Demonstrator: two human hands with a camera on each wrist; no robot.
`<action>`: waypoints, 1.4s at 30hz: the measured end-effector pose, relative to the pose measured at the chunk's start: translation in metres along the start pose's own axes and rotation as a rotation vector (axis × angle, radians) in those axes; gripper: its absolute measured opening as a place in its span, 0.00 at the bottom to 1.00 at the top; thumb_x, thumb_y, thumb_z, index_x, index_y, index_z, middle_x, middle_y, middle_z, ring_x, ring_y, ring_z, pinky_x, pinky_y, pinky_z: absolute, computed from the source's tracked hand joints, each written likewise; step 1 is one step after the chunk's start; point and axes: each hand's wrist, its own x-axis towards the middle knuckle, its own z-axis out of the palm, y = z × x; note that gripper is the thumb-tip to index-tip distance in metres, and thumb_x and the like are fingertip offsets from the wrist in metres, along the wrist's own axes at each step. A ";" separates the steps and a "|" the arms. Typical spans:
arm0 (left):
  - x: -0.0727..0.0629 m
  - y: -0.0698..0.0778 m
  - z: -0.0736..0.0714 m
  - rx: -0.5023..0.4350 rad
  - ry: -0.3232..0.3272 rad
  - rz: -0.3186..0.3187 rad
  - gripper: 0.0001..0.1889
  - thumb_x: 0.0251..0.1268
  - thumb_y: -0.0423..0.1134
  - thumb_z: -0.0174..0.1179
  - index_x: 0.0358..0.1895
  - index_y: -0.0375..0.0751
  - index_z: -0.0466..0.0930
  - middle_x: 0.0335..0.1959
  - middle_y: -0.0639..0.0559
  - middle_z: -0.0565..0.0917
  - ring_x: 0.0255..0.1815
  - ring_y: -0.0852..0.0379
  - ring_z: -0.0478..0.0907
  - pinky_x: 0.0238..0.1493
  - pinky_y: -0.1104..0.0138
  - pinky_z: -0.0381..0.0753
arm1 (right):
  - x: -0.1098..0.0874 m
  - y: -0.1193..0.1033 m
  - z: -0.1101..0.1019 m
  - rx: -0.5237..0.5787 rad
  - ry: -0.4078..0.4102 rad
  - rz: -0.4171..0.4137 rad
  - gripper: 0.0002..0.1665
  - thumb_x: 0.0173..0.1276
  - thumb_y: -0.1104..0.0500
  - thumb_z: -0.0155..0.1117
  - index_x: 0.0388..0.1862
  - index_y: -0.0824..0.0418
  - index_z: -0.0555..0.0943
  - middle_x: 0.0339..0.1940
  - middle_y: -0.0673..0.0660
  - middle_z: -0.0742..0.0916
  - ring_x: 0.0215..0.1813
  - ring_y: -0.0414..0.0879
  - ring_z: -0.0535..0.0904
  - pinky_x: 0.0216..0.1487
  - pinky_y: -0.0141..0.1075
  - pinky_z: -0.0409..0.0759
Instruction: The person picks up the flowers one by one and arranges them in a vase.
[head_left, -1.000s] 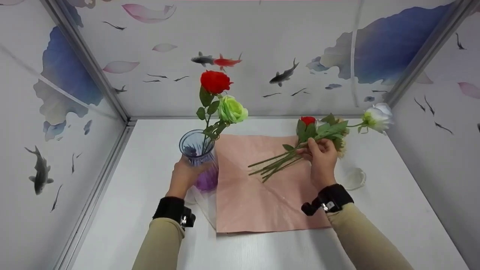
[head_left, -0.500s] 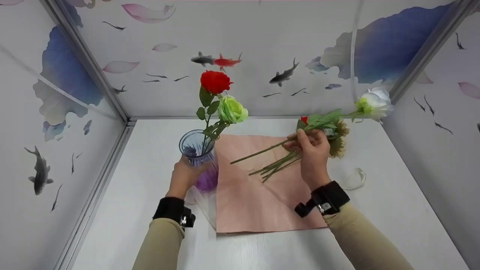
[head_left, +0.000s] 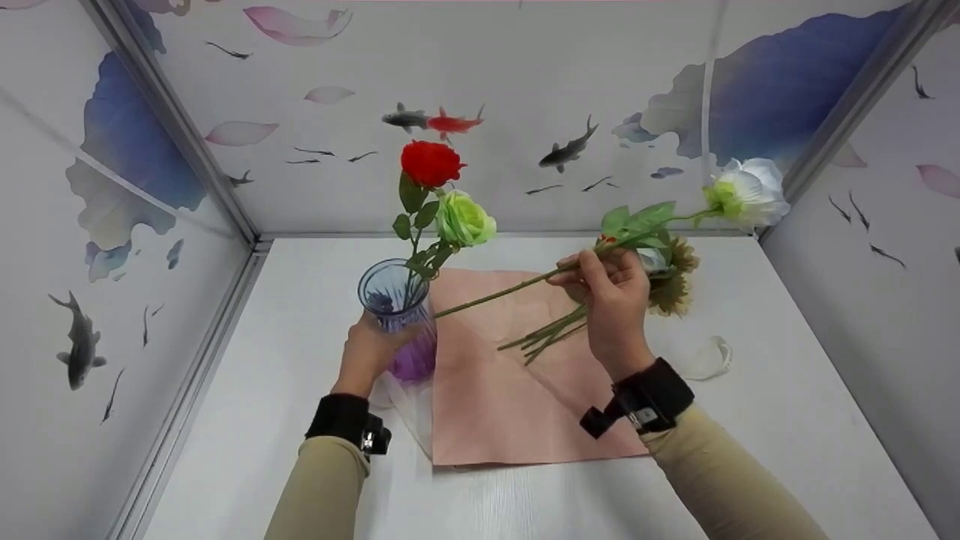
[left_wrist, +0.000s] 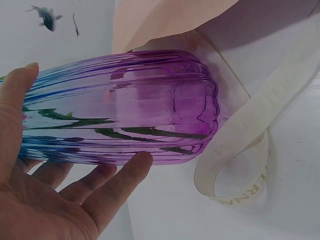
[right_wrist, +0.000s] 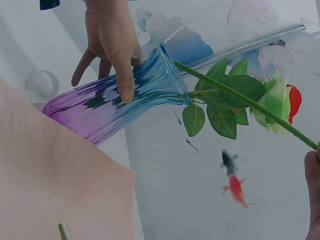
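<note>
My left hand (head_left: pixel 371 349) grips a ribbed glass vase (head_left: pixel 414 360), blue at the mouth and purple at the base, with fingers and thumb around its side. A red rose (head_left: pixel 431 163) and a pale green rose (head_left: pixel 466 219) stand in it. My right hand (head_left: pixel 616 311) pinches the green stem (head_left: pixel 499 293) of a white rose (head_left: pixel 750 193) just below its leaves. The bloom points to the back right, and the bare stem end lies close to the vase rim, outside the mouth in the right wrist view (right_wrist: pixel 180 65).
Pink wrapping paper (head_left: pixel 517 420) covers the middle of the white table. On its far right lies a bunch with several stems (head_left: pixel 551 330) and tan flowers (head_left: pixel 671 292). Printed ribbon (left_wrist: pixel 235 145) lies by the vase base; a pale ribbon loop (head_left: pixel 712 358) lies at right.
My right hand has lifted the white rose off the bunch and moved left, bringing its stem end from over the paper to beside the vase. The left hand and vase have stayed still.
</note>
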 end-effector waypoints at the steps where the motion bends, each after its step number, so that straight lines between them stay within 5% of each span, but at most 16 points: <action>1: 0.000 0.000 0.000 0.001 0.001 0.002 0.49 0.60 0.57 0.71 0.76 0.31 0.59 0.68 0.29 0.75 0.68 0.34 0.75 0.67 0.44 0.73 | 0.000 0.000 0.002 0.009 -0.004 0.000 0.19 0.78 0.58 0.60 0.57 0.70 0.69 0.42 0.64 0.86 0.37 0.53 0.87 0.52 0.50 0.85; 9: -0.002 0.001 -0.001 0.017 0.003 0.004 0.48 0.60 0.58 0.70 0.75 0.30 0.61 0.65 0.29 0.78 0.63 0.34 0.79 0.61 0.45 0.79 | 0.001 -0.002 0.018 0.042 -0.046 0.020 0.19 0.78 0.58 0.60 0.59 0.66 0.69 0.46 0.65 0.85 0.42 0.55 0.87 0.60 0.54 0.80; 25: -0.002 0.005 -0.001 -0.001 -0.020 -0.047 0.49 0.59 0.58 0.71 0.76 0.34 0.59 0.67 0.30 0.76 0.65 0.34 0.77 0.64 0.45 0.77 | 0.002 0.011 0.053 -0.123 -0.221 0.050 0.16 0.79 0.56 0.60 0.56 0.67 0.74 0.49 0.66 0.85 0.48 0.58 0.86 0.63 0.52 0.80; 33: -0.003 0.004 -0.001 0.021 -0.003 -0.028 0.49 0.60 0.58 0.69 0.76 0.32 0.59 0.66 0.28 0.76 0.66 0.33 0.76 0.65 0.44 0.75 | 0.005 0.022 0.071 -0.220 -0.262 0.103 0.09 0.77 0.60 0.61 0.49 0.65 0.78 0.46 0.64 0.87 0.46 0.57 0.87 0.58 0.48 0.84; 42: -0.001 0.002 0.000 0.044 -0.012 -0.025 0.48 0.62 0.60 0.67 0.77 0.36 0.58 0.69 0.32 0.75 0.69 0.34 0.74 0.68 0.42 0.72 | 0.001 0.025 0.083 -0.264 -0.333 0.143 0.13 0.78 0.56 0.62 0.51 0.64 0.82 0.46 0.61 0.88 0.44 0.55 0.87 0.57 0.48 0.84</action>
